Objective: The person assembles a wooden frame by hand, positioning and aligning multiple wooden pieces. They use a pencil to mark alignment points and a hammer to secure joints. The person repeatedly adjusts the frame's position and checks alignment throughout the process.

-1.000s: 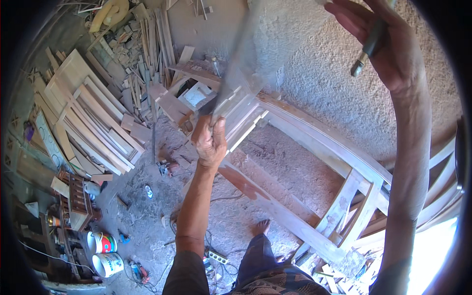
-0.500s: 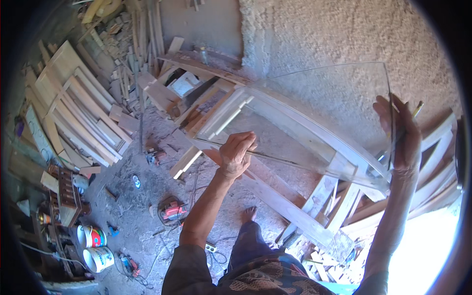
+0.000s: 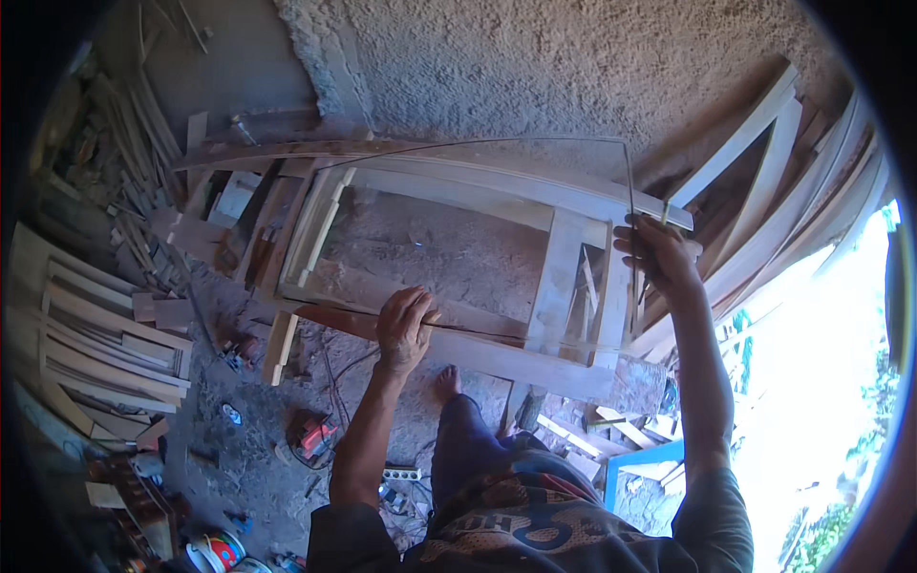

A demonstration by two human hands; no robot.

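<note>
A large clear glass pane [image 3: 478,239] spans the space between my hands, above a pale wooden frame [image 3: 506,355]. My left hand [image 3: 404,329] is closed on the pane's near edge, its fingers curled over it. At the pane's right edge, my right hand [image 3: 661,256] grips with fingers bent around the glass. A thin yellowish stick [image 3: 666,212], perhaps a pencil, juts up by the right fingers. Through the glass, the frame's bars and the floor beneath show. Whether the pane touches the frame I cannot tell. A narrow light strip [image 3: 327,227] runs along the frame's left end.
A rough plastered wall [image 3: 535,76] rises behind the frame. Long boards [image 3: 783,201] lean at the right. Slatted wooden panels [image 3: 115,334] lie on the left. A red power tool [image 3: 315,435], cords and a power strip [image 3: 402,473] are on the floor near my foot.
The view has swung to the right. The pane has come down over the frame and lies flatter, with both hands still at its edges. My right fingers have closed in around its edge.
</note>
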